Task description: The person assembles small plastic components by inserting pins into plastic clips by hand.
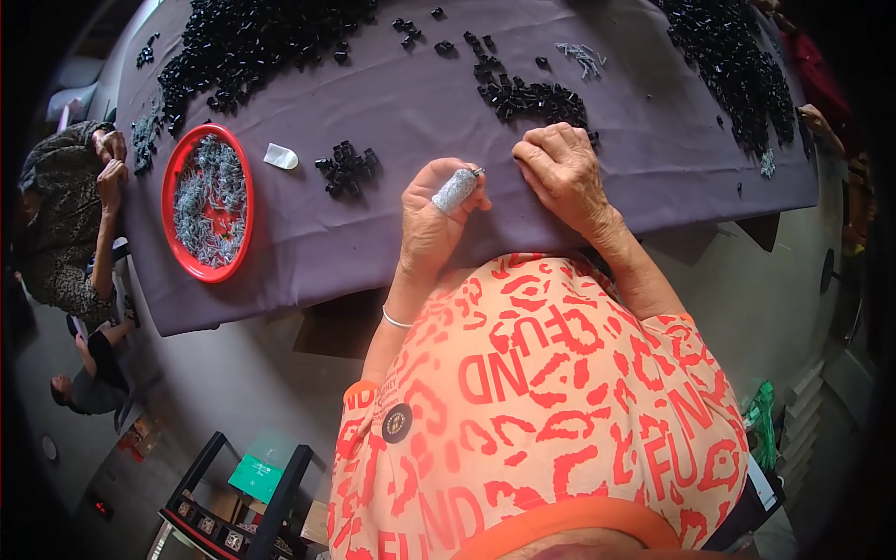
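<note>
Silver-wrapped cylindrical tool sits clamped in the left hand above the purple cloth-covered table's near edge; right hand curled, fingertips on cloth. Round red plastic tray holds grey metal bits.

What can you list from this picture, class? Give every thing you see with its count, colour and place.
Table: one, purple cloth cover, across the top.
Small black parts: too many to count, black, in heaps on the cloth.
Tray: one, red, oval, at the left, holding grey metal bits.
White piece: one, white, right of the tray.
Loose grey bits: a few, grey, upper right.
Co-worker: one, patterned top, at the left end.
Left hand: holds a small grey tool.
Right hand: fingertips on the cloth beside black parts.
</note>
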The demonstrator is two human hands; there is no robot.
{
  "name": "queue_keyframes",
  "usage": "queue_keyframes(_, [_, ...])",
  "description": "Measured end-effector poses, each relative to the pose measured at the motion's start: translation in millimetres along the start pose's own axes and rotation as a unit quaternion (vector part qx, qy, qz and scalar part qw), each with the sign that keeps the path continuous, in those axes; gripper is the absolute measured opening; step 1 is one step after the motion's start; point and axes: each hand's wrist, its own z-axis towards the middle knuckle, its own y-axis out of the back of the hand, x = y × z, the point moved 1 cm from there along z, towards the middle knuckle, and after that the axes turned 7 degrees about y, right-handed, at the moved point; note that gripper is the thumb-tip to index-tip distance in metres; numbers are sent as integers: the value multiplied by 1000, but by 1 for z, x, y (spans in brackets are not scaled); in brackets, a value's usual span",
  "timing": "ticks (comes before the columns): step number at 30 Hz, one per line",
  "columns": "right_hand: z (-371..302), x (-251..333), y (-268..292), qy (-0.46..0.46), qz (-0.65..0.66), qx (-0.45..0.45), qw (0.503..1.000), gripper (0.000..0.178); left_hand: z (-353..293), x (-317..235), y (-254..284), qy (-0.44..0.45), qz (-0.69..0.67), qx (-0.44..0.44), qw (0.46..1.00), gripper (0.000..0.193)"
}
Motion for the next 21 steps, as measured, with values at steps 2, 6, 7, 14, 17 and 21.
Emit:
queue_keyframes(2, [2, 1, 3, -36, 38, -49, 997, 21, 0, 1, 1, 0, 0, -9, 1000, 14])
queue_keyframes(6, [-1, -1, 4, -92, 204, -111, 968, 22, 0, -1, 0, -5, 3, -8, 1000, 14])
queue_keyframes(7, [0, 2, 7, -111, 220, -108, 963, 23, -1, 1, 2, -6, 2, -11, 1000, 14])
queue_keyframes(14, [10, -6, 12, -44, 86, -19, 995, 18, -2, 0, -6, -3, 9, -28, 1000, 11])
queue_keyframes(17, [31, -21, 9, -35, 98, -38, 994, 18, -2, 1, -3, 9, 3, -18, 1000, 11])
queue_keyframes(21, [75, -55, -13, -37, 112, -81, 990, 19, 0, 1, 0, 28, -10, 5, 1000, 12])
